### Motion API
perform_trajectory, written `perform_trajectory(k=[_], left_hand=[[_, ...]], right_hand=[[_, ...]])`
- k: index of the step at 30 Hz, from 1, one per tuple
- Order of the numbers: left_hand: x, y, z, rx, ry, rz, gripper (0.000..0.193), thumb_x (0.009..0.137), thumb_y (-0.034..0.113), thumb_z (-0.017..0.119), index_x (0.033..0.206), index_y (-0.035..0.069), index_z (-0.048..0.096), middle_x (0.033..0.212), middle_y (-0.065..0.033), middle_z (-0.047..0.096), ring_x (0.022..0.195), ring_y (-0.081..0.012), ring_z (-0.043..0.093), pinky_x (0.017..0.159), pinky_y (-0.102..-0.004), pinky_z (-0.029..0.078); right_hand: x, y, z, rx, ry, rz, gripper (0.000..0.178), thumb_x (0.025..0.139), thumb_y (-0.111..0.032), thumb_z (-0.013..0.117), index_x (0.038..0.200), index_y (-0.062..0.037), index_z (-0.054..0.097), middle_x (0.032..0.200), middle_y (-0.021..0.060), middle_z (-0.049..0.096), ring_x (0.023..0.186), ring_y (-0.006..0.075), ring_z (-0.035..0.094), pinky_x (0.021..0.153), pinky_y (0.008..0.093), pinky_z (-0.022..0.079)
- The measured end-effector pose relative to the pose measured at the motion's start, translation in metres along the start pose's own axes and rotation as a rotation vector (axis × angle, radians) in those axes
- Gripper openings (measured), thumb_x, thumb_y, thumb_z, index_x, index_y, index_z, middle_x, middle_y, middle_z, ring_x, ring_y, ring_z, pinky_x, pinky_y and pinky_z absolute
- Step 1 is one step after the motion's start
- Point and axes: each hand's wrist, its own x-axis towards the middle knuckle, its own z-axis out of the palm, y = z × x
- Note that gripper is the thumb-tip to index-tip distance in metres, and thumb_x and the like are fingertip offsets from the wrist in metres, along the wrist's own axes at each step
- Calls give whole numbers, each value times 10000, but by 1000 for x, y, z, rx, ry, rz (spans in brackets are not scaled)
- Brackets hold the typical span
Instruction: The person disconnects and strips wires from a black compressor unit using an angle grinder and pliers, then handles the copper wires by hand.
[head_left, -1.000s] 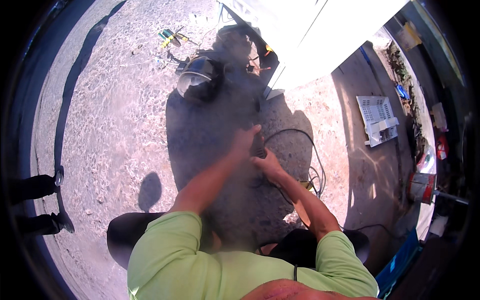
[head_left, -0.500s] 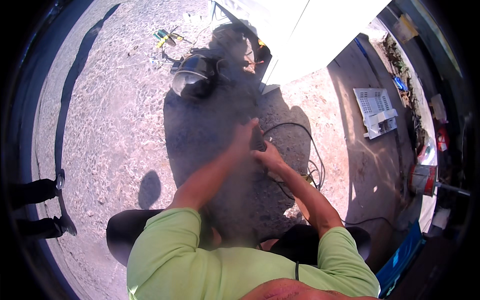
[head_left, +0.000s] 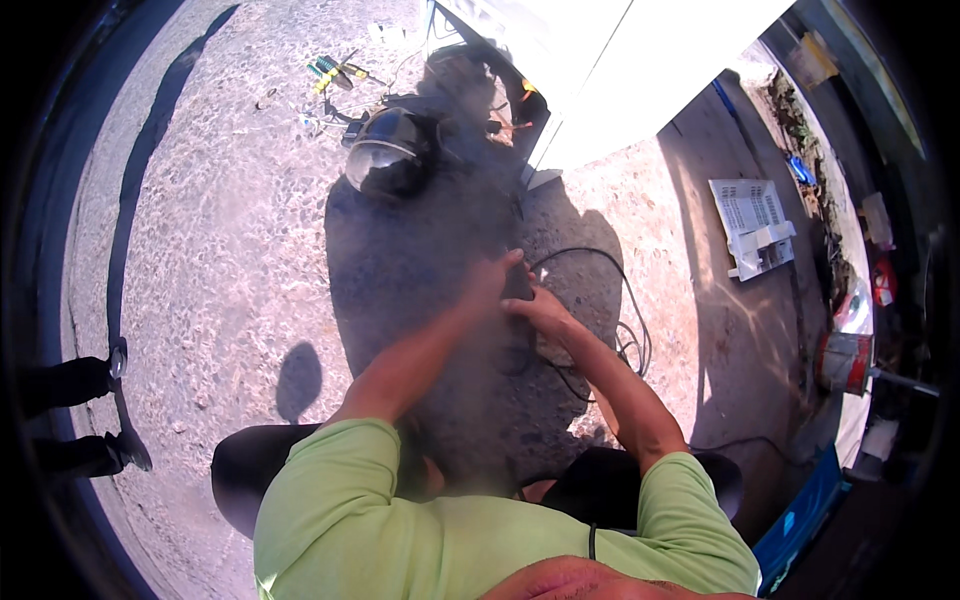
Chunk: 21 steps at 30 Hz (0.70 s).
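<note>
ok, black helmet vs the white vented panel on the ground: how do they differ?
The black helmet is dark, rounded and glossy, while the white vented panel is pale, flat and rectangular with rows of slots. The helmet sits at the edge of the person's shadow, close to the white cabinet; the panel lies to the right near the cluttered edge. Both rest on the gravelly ground, untouched by either hand.

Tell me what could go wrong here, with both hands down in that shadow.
The hands, left and right, work in deep shadow, so what they grip is hard to see; a slip seems possible. The black cable loops right beside them and might snag a wrist. The helmet and screwdrivers lie loose on the ground ahead, possibly underfoot.
</note>
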Motion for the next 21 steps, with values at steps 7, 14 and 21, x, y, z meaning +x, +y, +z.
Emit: perform_trajectory(k=[7, 14, 21], left_hand=[[-22, -3, 17, -69, -130, -186, 320, 960, 306, 683, 945, -13, 699, 864, -118, 719, 764, -219, 695, 728, -380, 584], [-24, 15, 89, 284, -15, -133, 367, 884, 322, 769, 1006, -13, 680, 910, -116, 690, 774, -234, 681, 702, -391, 573], [14, 19, 106, -203, -262, -390, 420, 893, 376, 728, 1021, -8, 615, 864, -141, 667, 740, -251, 673, 709, -396, 594]], right_hand=[[-27, 8, 7, -322, 232, -69, 559, 826, -311, 754, 1245, 41, 633, 1172, 158, 693, 1080, 237, 680, 927, 360, 527], [-63, -8, 3, -527, 532, 31, 517, 796, -285, 769, 1176, 47, 658, 1020, 141, 743, 908, 240, 723, 801, 399, 557], [-96, -16, -76, 0, 37, -46, 904, 814, -164, 733, 1587, 22, 302, 1390, 190, 586, 1210, 237, 618, 961, 347, 518]])
